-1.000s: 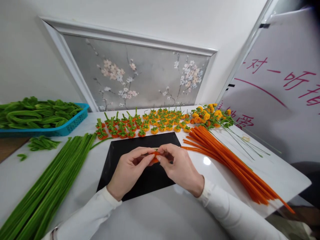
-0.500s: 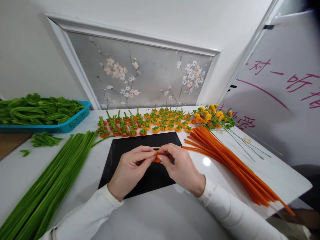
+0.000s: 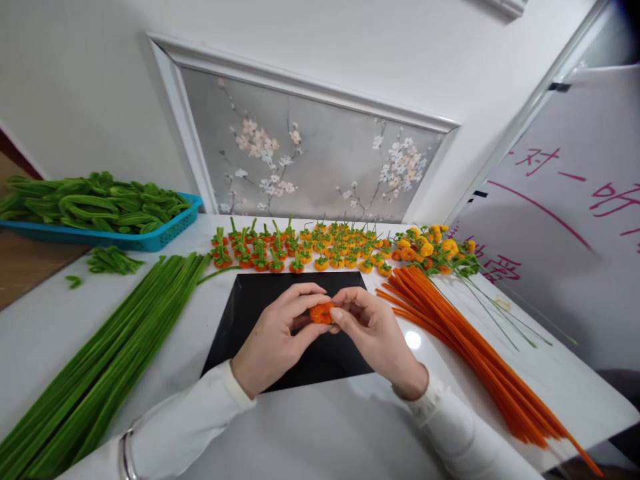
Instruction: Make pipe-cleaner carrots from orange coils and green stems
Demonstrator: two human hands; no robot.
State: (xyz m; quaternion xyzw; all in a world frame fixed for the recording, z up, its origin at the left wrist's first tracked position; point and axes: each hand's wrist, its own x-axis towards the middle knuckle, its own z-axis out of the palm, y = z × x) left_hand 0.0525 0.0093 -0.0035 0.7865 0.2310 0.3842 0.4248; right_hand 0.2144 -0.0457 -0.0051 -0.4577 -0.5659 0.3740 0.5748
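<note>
A small round piece of coiled orange chenille stem [image 3: 321, 313] is held between both hands, above a black board [image 3: 250, 293]. My left hand [image 3: 280, 333] has its thumb and fingers closed around its left side. From the right, my right hand [image 3: 373, 333] pinches its edge between thumb and fingertips. Past the board stand rows of small orange and yellow chenille pieces with green tops [image 3: 295, 247]. Loose orange chenille stems [image 3: 465, 340] lie in a bundle at the right, close to my right hand.
Long green chenille stems [image 3: 110, 360] spread over the table's left side. A blue basket [image 3: 165, 233] with green chenille shapes stands at the back left, beside a small green pile [image 3: 113, 260]. Yellow and orange flowers [image 3: 435, 250] on thin stems lie back right. A framed panel [image 3: 320, 160] stands behind.
Both hands have turned, and the orange piece now shows its round face. The thin stick seen at the hands earlier is no longer visible. The camera view has shifted.
</note>
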